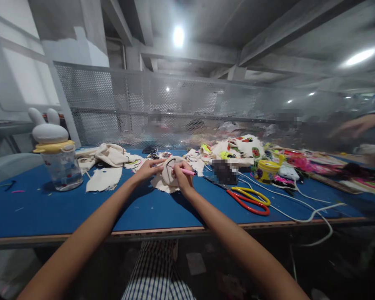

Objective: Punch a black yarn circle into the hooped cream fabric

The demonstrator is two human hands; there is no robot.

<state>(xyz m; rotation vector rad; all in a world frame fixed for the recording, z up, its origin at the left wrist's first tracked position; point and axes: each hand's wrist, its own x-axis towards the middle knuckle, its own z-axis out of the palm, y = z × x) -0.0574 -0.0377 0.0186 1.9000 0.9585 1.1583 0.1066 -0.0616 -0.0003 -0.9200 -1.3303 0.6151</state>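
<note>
Our right hand [183,177] pinches a pink pen [187,171] between thumb and fingers, tip on the cream cloth piece [168,173], barrel pointing out to the right. Our left hand [147,170] lies on the cloth's left edge, fingers spread flat and pressing it down; it grips nothing closed, just pins the fabric. The cloth sits on the blue table [81,208], about centre, a little past the near edge, with a rounded shape on top of it that we seem to be tracing round.

To do this well, we judge: keep the left fingers close to the pen tip so the cloth does not creep, keep the pen steep and tight to the edge of the shape, draw in short strokes, turn the cloth rather than the wrist.

Both forearms reach straight forward from below, bare, elbows off the table, wrists meeting at the cloth. Right wrist bent slightly inward, left wrist nearly straight.

Round about: more cream cloth scraps [108,160] to the left, a clear jar with a rabbit lid [58,156] further left, red and yellow scissors [250,199] to the right, a white cable [300,204] beyond them, a yellow cup [266,171] and bright printed fabric [243,146] behind. Another person's arm [356,125] shows far right, blurred.
</note>
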